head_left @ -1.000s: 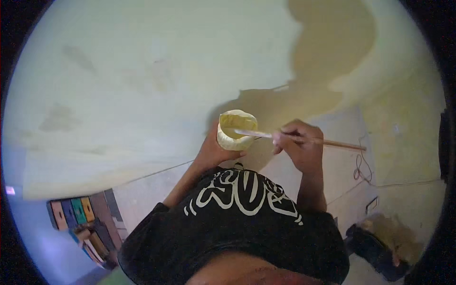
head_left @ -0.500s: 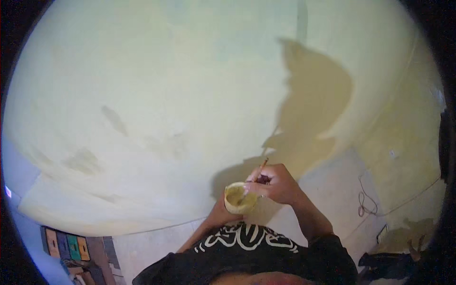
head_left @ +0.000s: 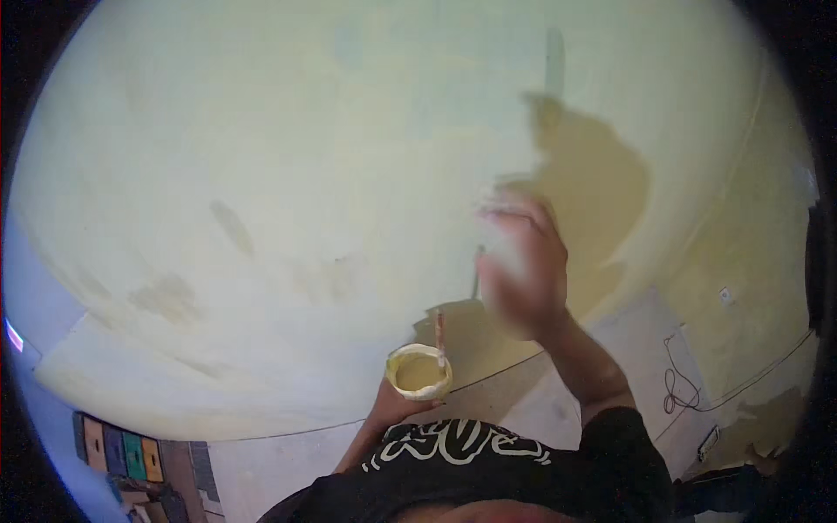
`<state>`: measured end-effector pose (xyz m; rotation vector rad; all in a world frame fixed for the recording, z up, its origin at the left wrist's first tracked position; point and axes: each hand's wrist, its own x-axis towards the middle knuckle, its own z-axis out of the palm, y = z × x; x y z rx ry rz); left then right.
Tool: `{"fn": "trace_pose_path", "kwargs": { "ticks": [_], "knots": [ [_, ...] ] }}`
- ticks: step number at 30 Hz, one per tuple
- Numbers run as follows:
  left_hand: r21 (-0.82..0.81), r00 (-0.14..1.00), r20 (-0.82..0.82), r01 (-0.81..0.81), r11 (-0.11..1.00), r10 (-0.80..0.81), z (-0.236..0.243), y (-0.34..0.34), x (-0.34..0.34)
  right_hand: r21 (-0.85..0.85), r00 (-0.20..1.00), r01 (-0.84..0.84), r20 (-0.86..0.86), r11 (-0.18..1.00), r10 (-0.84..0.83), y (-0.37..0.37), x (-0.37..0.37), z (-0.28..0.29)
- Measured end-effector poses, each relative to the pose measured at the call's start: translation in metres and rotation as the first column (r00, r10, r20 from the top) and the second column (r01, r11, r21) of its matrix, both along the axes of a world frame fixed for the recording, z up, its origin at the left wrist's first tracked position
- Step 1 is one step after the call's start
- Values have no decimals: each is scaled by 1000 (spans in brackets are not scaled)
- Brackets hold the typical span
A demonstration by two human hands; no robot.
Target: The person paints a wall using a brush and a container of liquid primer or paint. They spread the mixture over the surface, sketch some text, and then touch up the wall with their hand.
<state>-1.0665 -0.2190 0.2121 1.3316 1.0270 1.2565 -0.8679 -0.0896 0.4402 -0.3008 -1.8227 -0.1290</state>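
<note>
The head view shows the left hand (head_left: 394,406) clamped on a pale yellow cup (head_left: 419,397), low and near the middle, just above the person's black shirt (head_left: 567,462). The cup's mouth faces up toward the camera, and its rim looks uneven. Inside lies a dull yellow liquid (head_left: 417,374). A thin brown stick (head_left: 439,329), paler lower down, stands in the cup against the right side of the rim, its upper end sticking out past the far edge.

The right hand (head_left: 527,261) is raised above and to the right of the cup, well apart from it. It is blurred, but its thumb and fingers are spread apart. Whether it touches the broad pale wall (head_left: 279,157) behind it, I cannot tell.

A large shadow (head_left: 597,179) falls on that wall beside the right hand, and brownish smudges (head_left: 166,296) mark it farther left. A looped cable (head_left: 671,392) lies at the right. At the lower left stands a row of coloured boxes (head_left: 122,451), near the pale floor (head_left: 279,471).
</note>
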Motion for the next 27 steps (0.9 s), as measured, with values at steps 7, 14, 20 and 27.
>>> {"fn": "trace_pose_path", "kwargs": {
  "ticks": [7, 14, 20, 27],
  "knots": [
    [-82, 992, 25, -120, 989, 123, -12, -12, 12, 209, 825, 512, 151, 833, -545, 65, -49, 6],
    [14, 980, 87, -181, 983, 180, -45, -9, 6, 194, 758, 606, 153, 772, -634, 90, -49, -56],
    [-104, 962, 0, -271, 957, 272, -24, -20, 15, 149, 756, 581, 264, 800, -599, 119, -13, -96],
    [-152, 936, -47, -353, 923, 350, -44, -21, 25, 65, 720, 630, 325, 774, -613, 176, 5, -155]
  ]
}}
